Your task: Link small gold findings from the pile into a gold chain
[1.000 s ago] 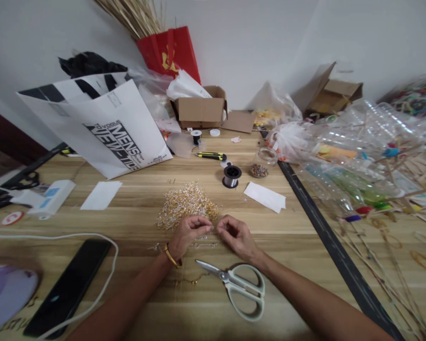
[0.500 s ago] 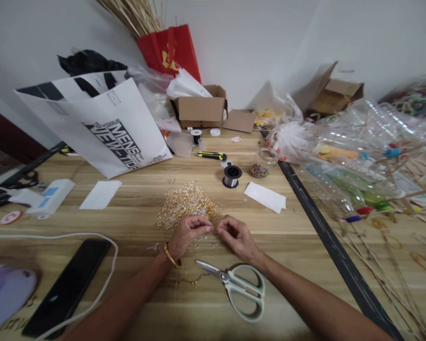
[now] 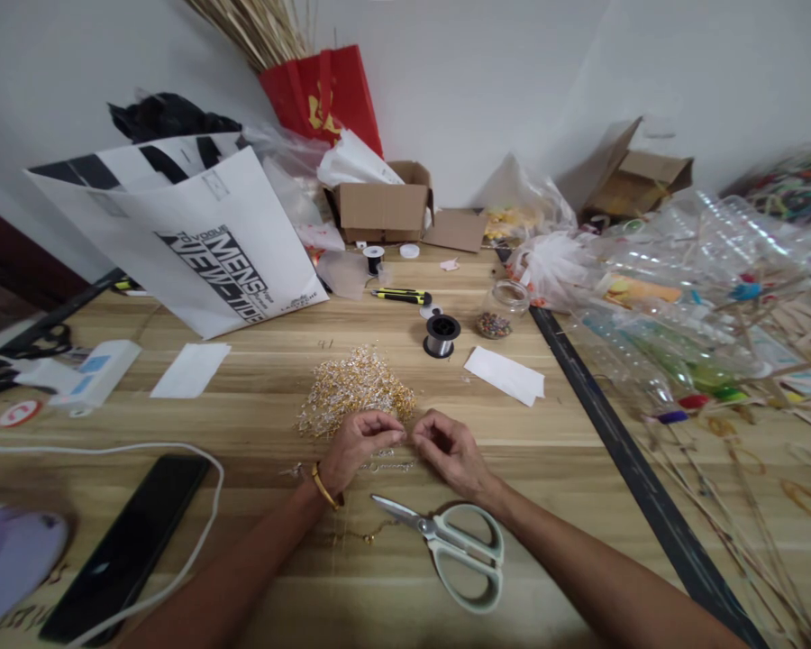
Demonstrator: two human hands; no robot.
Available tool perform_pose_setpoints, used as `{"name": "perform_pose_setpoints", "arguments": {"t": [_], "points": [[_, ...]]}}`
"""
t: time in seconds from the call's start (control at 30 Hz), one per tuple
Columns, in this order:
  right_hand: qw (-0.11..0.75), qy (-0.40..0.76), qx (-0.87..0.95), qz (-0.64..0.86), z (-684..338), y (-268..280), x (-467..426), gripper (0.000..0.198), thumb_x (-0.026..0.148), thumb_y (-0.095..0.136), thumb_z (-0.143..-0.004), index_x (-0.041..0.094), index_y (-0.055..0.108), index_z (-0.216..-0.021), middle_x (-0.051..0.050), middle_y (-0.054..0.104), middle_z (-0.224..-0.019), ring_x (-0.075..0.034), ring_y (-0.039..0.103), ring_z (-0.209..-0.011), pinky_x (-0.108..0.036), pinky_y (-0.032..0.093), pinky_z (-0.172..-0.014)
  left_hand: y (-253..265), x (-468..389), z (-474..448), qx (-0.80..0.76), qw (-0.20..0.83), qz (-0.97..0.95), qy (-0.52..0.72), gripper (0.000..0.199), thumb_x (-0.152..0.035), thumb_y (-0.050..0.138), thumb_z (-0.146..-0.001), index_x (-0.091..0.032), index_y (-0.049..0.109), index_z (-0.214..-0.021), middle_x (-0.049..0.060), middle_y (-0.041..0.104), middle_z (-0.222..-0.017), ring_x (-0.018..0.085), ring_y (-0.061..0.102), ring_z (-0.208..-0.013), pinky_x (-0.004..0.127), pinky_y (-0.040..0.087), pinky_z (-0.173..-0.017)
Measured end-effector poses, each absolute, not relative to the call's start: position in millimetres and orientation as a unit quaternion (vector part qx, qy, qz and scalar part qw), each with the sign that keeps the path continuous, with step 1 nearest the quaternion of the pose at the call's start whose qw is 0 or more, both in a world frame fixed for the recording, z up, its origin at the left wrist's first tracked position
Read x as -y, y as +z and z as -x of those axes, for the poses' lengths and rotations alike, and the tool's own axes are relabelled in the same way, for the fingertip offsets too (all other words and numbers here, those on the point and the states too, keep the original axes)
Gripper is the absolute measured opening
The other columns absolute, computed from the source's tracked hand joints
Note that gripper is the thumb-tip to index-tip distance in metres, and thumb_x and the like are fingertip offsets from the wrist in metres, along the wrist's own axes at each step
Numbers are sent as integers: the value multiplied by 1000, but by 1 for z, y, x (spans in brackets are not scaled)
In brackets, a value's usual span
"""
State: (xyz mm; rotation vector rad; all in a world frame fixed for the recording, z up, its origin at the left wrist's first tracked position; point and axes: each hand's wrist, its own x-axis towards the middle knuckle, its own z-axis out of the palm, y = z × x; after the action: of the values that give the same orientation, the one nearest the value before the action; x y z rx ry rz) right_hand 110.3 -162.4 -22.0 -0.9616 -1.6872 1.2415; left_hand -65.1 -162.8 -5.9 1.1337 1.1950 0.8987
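Note:
My left hand (image 3: 365, 442), with a gold bracelet (image 3: 327, 485) at the wrist, is closed in a pinch at the near edge of a pile of gold and silver chain pieces (image 3: 355, 386). Just right of it my right hand (image 3: 451, 451) pinches too, the fingertips of both almost meeting. Whatever they hold is too small to make out. Below the hands lies a short silver chain (image 3: 390, 467). Scissors with pale green handles (image 3: 469, 554) rest nearer to me, their blades slightly apart, beside a thin gold chain (image 3: 369, 538).
A wire spool (image 3: 441, 336), a glass jar of beads (image 3: 504, 311) and a yellow-black utility knife (image 3: 402, 296) stand or lie beyond the pile. At left are a phone (image 3: 125, 550), a white cable and a large paper bag (image 3: 195, 234). Plastic bottles (image 3: 703, 306) crowd the right.

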Motion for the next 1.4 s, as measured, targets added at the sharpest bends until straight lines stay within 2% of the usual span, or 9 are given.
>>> {"name": "perform_pose_setpoints", "arguments": {"t": [0.6,1.4], "points": [[398,502,666,381,-109,-22,162,23,37,55,-82,16,55,-73,1,48,-62,-10,41,-55,-21,33,-49,-10,163,67,-498,595,-500,384,18,-27,71,-62,-12,66,-72,2,66,-66,12,56,-62,22,44,-60],[414,439,715,354,-111,-23,165,16,28,53,-85,16,57,-75,-1,52,-68,-11,46,-59,-22,37,-53,-14,161,68,-490,602,-493,394,12,-21,68,-66,-12,65,-72,1,64,-65,11,56,-62,21,44,-62]]}}
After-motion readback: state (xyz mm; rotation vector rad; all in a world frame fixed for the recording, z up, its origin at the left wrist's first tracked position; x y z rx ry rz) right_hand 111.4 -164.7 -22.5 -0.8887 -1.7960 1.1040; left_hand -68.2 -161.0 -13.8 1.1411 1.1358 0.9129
